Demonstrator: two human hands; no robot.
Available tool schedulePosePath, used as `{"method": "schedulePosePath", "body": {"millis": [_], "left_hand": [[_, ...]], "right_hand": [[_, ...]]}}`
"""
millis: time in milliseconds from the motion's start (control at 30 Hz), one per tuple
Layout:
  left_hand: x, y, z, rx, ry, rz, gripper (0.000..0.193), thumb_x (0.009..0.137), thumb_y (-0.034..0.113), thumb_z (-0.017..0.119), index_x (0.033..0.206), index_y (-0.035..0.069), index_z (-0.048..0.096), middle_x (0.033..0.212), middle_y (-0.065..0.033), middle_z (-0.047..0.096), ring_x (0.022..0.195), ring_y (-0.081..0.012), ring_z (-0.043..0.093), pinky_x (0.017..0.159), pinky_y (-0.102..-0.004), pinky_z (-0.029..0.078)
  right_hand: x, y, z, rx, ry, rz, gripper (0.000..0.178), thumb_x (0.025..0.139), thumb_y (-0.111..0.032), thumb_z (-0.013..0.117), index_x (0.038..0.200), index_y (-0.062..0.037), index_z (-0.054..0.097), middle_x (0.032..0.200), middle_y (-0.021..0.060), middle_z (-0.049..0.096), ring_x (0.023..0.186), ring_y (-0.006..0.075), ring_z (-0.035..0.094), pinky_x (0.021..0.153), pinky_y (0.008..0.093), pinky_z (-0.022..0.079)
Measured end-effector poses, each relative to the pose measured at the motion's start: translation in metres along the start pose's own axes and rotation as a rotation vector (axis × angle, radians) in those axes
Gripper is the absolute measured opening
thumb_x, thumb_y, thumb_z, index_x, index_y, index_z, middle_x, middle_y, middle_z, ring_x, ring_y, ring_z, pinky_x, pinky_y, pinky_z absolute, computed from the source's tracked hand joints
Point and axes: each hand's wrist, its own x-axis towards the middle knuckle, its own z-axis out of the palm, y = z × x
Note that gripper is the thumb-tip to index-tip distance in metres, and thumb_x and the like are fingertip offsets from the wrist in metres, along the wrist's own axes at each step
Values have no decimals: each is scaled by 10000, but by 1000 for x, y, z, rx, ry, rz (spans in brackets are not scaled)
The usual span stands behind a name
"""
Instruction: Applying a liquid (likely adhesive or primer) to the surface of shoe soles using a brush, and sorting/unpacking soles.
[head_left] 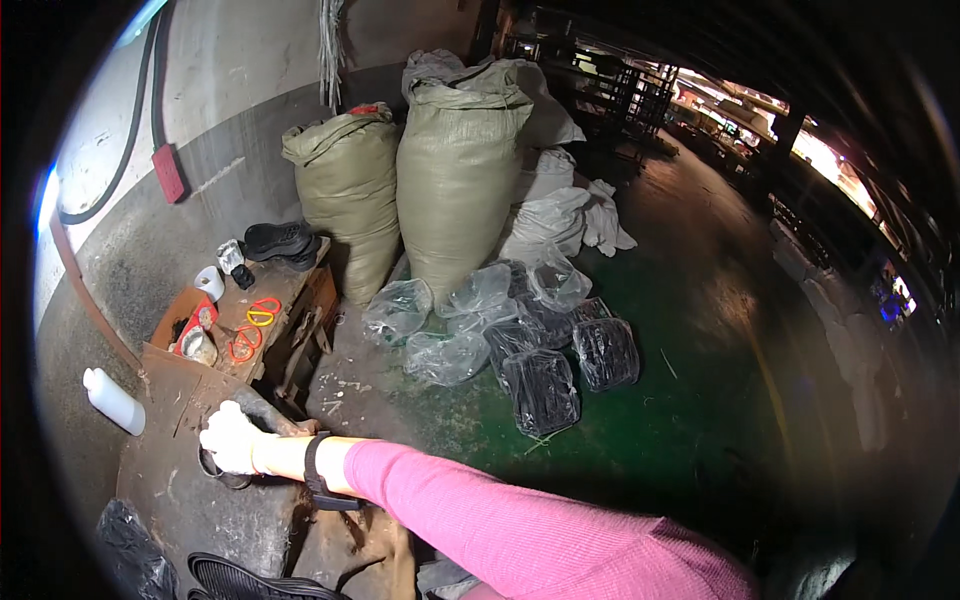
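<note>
My right hand, in a white glove, reaches across the worn workbench from a pink sleeve. Its fingers are curled down over a dark, round-rimmed thing, mostly hidden beneath the hand. I cannot make out what it is. A dark cloth-like piece lies just beyond the glove. To the left is a white plastic bottle. Black ridged shoe soles sit at the lower edge, near a black plastic bag. My left hand does not show.
Beyond the hand, a wooden stand holds orange-handled scissors, yellow-handled scissors, a white roll and black soles. Tall woven sacks lean by the wall. Plastic-wrapped black bundles and clear bags cover part of the green floor.
</note>
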Motion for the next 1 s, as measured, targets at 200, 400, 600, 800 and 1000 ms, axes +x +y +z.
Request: {"method": "schedulePosePath", "body": {"millis": [200,400,600,800,1000], "left_hand": [[5,22,-11,-101,31,171,372,852,326,840,838,-26,720,905,-249,695,844,-424,649,766,-544,517],[35,31,-46,200,103,243,334,869,298,795,900,-26,718,895,-223,727,822,-408,683,767,-497,555],[50,-30,-61,286,-24,323,323,884,379,786,897,60,742,1003,-146,756,910,-372,695,814,-491,567],[38,-91,-14,291,146,305,320,971,434,648,869,143,733,894,-83,721,794,-295,692,690,-446,549],[43,-57,-27,434,56,319,245,1013,380,652,953,172,766,943,-40,754,832,-237,728,690,-390,575]], "right_hand": [[-4,13,4,-22,-20,19,154,858,-269,651,918,-145,719,876,79,702,884,294,667,872,441,410],[-4,9,3,21,-5,50,146,860,-266,648,921,-155,720,878,77,705,897,287,667,881,447,407],[-7,8,7,13,50,49,142,863,-252,636,910,-148,721,853,98,703,889,300,664,874,457,407],[-3,-2,3,56,19,43,142,881,-256,631,914,-152,723,883,92,706,910,294,660,914,454,395],[-7,16,9,91,36,168,165,927,-266,603,934,-165,734,938,86,710,977,277,663,1010,482,372]]}}
